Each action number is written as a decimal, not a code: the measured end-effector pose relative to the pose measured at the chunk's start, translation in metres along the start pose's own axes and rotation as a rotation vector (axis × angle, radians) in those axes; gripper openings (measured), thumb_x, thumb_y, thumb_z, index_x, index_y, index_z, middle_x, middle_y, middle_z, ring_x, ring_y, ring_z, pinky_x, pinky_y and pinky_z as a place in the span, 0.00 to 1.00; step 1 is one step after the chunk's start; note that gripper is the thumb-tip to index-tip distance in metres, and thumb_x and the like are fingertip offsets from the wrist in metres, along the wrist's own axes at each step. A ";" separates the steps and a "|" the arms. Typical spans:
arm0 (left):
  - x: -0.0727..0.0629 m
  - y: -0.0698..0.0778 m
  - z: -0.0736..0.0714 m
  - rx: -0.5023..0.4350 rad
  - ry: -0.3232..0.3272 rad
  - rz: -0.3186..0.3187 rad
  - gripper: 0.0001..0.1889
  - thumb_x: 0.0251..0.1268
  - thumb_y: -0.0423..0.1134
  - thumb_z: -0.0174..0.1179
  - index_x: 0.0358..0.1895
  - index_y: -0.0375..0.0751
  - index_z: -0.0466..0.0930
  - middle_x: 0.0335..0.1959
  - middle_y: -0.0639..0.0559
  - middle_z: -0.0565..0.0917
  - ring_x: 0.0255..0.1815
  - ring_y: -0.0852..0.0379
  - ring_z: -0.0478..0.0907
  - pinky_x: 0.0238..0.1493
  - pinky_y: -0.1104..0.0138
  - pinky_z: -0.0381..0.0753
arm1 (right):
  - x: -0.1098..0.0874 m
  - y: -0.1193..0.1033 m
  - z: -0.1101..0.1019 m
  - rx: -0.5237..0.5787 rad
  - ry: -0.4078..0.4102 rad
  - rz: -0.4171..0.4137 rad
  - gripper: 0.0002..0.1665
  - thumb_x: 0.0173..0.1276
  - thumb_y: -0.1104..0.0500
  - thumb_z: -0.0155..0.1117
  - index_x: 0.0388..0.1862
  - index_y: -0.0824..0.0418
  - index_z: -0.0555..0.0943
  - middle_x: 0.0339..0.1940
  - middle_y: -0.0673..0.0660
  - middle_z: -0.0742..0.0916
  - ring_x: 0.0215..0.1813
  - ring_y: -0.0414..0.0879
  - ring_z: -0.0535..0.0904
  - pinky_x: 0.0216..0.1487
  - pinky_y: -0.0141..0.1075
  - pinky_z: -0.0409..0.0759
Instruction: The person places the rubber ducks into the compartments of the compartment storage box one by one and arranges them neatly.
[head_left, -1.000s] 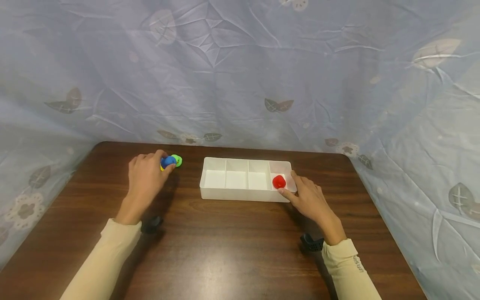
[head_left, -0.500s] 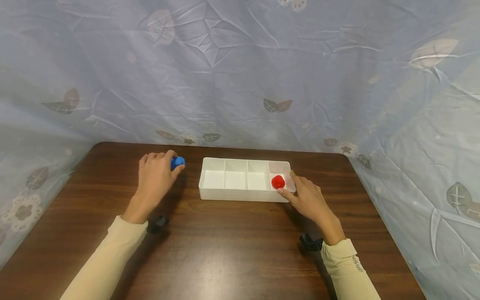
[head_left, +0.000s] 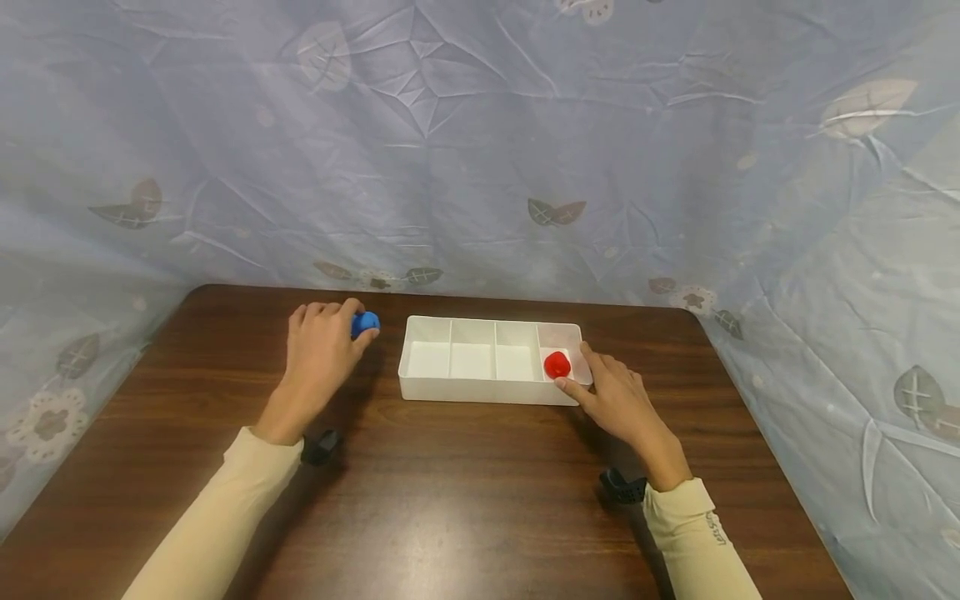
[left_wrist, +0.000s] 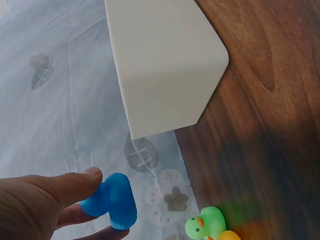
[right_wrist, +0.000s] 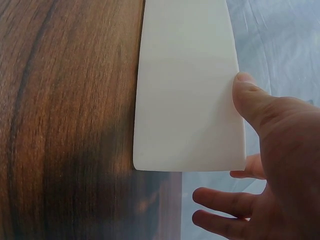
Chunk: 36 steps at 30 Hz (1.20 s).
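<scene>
My left hand (head_left: 324, 348) pinches a blue toy duck (left_wrist: 116, 200) between thumb and fingers, raised above the table just left of the tray. A long white tray (head_left: 491, 391) with several compartments stands in the middle. In its rightmost compartment lies a red rounded toy (head_left: 557, 364). At the tray's right end rests my right hand (head_left: 617, 392), thumb at the front rim and index finger at the end wall. In the right wrist view the other fingers (right_wrist: 225, 201) extend loosely past the corner.
A green toy duck (left_wrist: 206, 223) and a yellow toy (left_wrist: 229, 235) sit together on the table, hidden by my left hand in the head view. Behind the dark wooden table (head_left: 450, 492) hangs a patterned grey-blue cloth (head_left: 480, 167).
My left hand has moved right, toward the tray, carrying the blue duck away from the green and yellow toys. My right hand and the tray have stayed put.
</scene>
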<state>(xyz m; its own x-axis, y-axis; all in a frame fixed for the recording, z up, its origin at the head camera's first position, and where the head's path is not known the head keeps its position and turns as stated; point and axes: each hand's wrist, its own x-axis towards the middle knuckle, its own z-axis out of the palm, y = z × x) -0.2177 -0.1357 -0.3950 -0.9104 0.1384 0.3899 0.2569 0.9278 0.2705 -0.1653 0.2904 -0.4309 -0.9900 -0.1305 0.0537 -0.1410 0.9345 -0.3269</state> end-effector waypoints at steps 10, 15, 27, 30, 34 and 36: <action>0.002 0.009 0.000 0.008 -0.012 0.024 0.21 0.71 0.50 0.71 0.57 0.38 0.82 0.55 0.34 0.90 0.61 0.27 0.81 0.76 0.31 0.67 | -0.001 -0.002 -0.001 0.009 -0.003 0.004 0.53 0.80 0.32 0.58 0.85 0.69 0.60 0.76 0.76 0.76 0.75 0.76 0.73 0.71 0.74 0.69; 0.003 0.013 0.001 0.009 -0.012 0.034 0.21 0.72 0.50 0.71 0.57 0.39 0.82 0.55 0.34 0.90 0.61 0.28 0.80 0.77 0.30 0.65 | -0.002 -0.003 -0.002 0.007 -0.002 0.003 0.53 0.80 0.33 0.58 0.85 0.70 0.60 0.76 0.76 0.77 0.75 0.76 0.73 0.70 0.74 0.70; 0.007 0.028 0.002 -0.010 -0.014 0.082 0.21 0.71 0.48 0.72 0.58 0.39 0.82 0.57 0.33 0.89 0.62 0.27 0.81 0.76 0.29 0.66 | -0.002 -0.002 -0.001 0.005 0.008 0.002 0.53 0.80 0.33 0.59 0.84 0.70 0.60 0.75 0.77 0.77 0.74 0.76 0.74 0.69 0.74 0.71; 0.007 0.030 0.001 -0.018 -0.028 0.082 0.21 0.71 0.48 0.71 0.59 0.38 0.82 0.57 0.33 0.89 0.62 0.27 0.81 0.76 0.29 0.65 | -0.002 -0.002 -0.001 0.007 0.006 0.003 0.53 0.80 0.33 0.59 0.84 0.70 0.60 0.75 0.77 0.77 0.74 0.76 0.74 0.70 0.74 0.70; 0.007 0.034 0.001 -0.029 -0.037 0.084 0.21 0.72 0.47 0.71 0.59 0.38 0.82 0.57 0.33 0.89 0.63 0.27 0.80 0.76 0.30 0.65 | -0.001 -0.002 -0.001 0.005 0.002 0.003 0.53 0.79 0.33 0.59 0.84 0.69 0.60 0.75 0.76 0.77 0.74 0.76 0.74 0.70 0.74 0.70; 0.007 0.035 0.001 -0.031 -0.040 0.086 0.21 0.73 0.48 0.71 0.59 0.38 0.82 0.57 0.33 0.89 0.63 0.27 0.80 0.77 0.30 0.65 | -0.001 -0.002 -0.001 0.002 0.002 0.002 0.53 0.79 0.33 0.59 0.84 0.69 0.60 0.76 0.76 0.77 0.75 0.75 0.74 0.71 0.74 0.70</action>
<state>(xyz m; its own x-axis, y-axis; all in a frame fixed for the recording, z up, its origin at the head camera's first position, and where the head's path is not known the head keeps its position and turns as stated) -0.2157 -0.1018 -0.3836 -0.8966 0.2316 0.3774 0.3442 0.9007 0.2650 -0.1640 0.2894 -0.4295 -0.9903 -0.1276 0.0552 -0.1387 0.9340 -0.3291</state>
